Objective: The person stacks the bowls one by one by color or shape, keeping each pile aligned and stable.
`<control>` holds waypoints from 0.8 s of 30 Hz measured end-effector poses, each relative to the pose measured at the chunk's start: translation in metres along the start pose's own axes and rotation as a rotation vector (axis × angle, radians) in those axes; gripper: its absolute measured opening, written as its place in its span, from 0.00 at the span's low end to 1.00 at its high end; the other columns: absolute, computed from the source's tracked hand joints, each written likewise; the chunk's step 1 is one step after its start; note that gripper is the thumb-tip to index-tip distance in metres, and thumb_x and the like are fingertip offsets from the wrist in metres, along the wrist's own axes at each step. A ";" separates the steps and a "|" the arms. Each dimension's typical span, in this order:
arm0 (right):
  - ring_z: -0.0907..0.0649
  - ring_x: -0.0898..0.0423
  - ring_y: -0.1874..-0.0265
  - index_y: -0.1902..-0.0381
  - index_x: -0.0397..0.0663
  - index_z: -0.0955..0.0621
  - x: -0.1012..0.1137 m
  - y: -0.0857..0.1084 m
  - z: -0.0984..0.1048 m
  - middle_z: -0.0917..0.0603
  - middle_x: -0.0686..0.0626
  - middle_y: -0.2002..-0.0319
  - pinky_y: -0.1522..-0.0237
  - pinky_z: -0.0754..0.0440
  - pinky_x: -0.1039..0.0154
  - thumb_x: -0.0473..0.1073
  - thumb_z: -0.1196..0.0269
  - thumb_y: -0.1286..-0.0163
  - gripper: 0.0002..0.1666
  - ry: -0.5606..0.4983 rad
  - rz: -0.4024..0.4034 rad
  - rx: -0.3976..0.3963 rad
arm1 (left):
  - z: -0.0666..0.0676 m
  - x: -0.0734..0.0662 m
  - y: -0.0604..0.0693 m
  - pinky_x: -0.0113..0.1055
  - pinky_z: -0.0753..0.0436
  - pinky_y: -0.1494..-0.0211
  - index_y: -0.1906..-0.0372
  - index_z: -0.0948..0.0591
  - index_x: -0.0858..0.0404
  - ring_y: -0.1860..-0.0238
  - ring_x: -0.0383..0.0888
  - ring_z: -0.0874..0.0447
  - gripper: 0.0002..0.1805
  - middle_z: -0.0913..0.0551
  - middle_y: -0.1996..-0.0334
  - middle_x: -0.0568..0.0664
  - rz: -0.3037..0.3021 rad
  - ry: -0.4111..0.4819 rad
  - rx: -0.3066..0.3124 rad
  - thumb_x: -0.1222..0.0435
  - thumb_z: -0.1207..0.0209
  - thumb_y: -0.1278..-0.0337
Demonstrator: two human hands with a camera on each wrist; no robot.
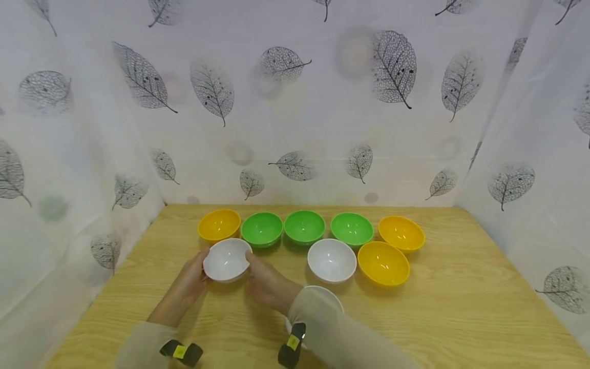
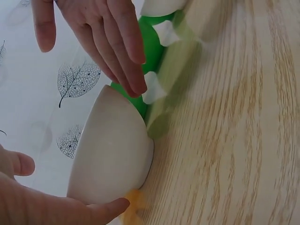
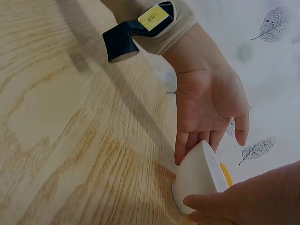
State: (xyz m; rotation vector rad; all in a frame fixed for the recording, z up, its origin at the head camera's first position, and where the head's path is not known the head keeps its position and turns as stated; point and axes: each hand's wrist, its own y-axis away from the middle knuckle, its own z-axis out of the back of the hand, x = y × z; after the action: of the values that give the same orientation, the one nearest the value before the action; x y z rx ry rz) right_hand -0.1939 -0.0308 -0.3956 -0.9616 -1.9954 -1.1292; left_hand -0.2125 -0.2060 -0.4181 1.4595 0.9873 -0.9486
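In the head view a white bowl (image 1: 228,260) is between both hands, below an orange and a green bowl. The left hand (image 1: 191,279) touches its left side and the right hand (image 1: 272,287) is at its right rim. In the left wrist view the left hand (image 2: 51,206) has straight fingers along the bowl (image 2: 110,145), while the right hand (image 2: 108,33) extends straight fingers beside it. The right wrist view shows the left palm facing the bowl (image 3: 199,176). Whether its foot touches the table is unclear.
Three green bowls (image 1: 304,227) and two orange bowls (image 1: 401,233) form the back row. Before it are another white bowl (image 1: 332,260) and an orange bowl (image 1: 383,263). A further white bowl (image 1: 329,294) is partly under the right sleeve. Leaf-patterned curtains surround the wooden table (image 1: 461,297).
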 end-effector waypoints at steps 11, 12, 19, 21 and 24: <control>0.57 0.31 0.29 0.27 0.33 0.48 0.004 -0.002 0.004 0.57 0.28 0.28 0.30 0.61 0.36 0.54 0.60 0.22 0.37 0.017 0.018 0.050 | 0.003 -0.001 0.006 0.55 0.48 0.26 0.28 0.61 0.77 0.29 0.63 0.51 0.35 0.56 0.29 0.72 -0.052 -0.125 0.011 0.53 0.74 0.23; 0.57 0.32 0.29 0.27 0.33 0.48 0.004 -0.001 0.004 0.57 0.27 0.28 0.29 0.60 0.37 0.53 0.60 0.22 0.37 0.012 0.021 0.056 | 0.004 -0.001 0.008 0.55 0.47 0.26 0.28 0.60 0.77 0.30 0.63 0.50 0.36 0.55 0.29 0.72 -0.058 -0.151 0.009 0.52 0.74 0.23; 0.41 0.37 0.30 0.29 0.28 0.48 0.009 0.008 0.003 0.54 0.29 0.27 0.28 0.42 0.51 0.45 0.48 0.26 0.39 -0.086 0.051 0.056 | 0.007 -0.013 0.023 0.38 0.27 0.38 0.29 0.49 0.76 0.40 0.51 0.33 0.38 0.42 0.33 0.66 -0.138 -0.308 -0.024 0.47 0.72 0.25; 0.38 0.38 0.32 0.31 0.25 0.44 0.011 0.010 0.004 0.51 0.30 0.28 0.29 0.40 0.51 0.41 0.46 0.28 0.36 -0.055 0.070 0.066 | 0.006 -0.016 0.026 0.40 0.27 0.38 0.28 0.49 0.74 0.39 0.51 0.35 0.38 0.42 0.33 0.65 -0.157 -0.331 -0.020 0.46 0.72 0.25; 0.28 0.45 0.39 0.35 0.25 0.36 0.014 0.013 0.006 0.37 0.33 0.32 0.31 0.35 0.52 0.36 0.43 0.31 0.31 0.032 0.116 0.068 | 0.002 -0.020 0.029 0.49 0.30 0.34 0.28 0.49 0.73 0.35 0.56 0.39 0.38 0.43 0.31 0.65 -0.186 -0.353 -0.027 0.45 0.72 0.25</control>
State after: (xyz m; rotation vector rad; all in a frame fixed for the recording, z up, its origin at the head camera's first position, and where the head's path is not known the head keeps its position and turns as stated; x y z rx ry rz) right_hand -0.1916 -0.0170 -0.3820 -1.0041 -1.9146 -1.0013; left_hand -0.1924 -0.2119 -0.3903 1.1396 0.8782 -1.2732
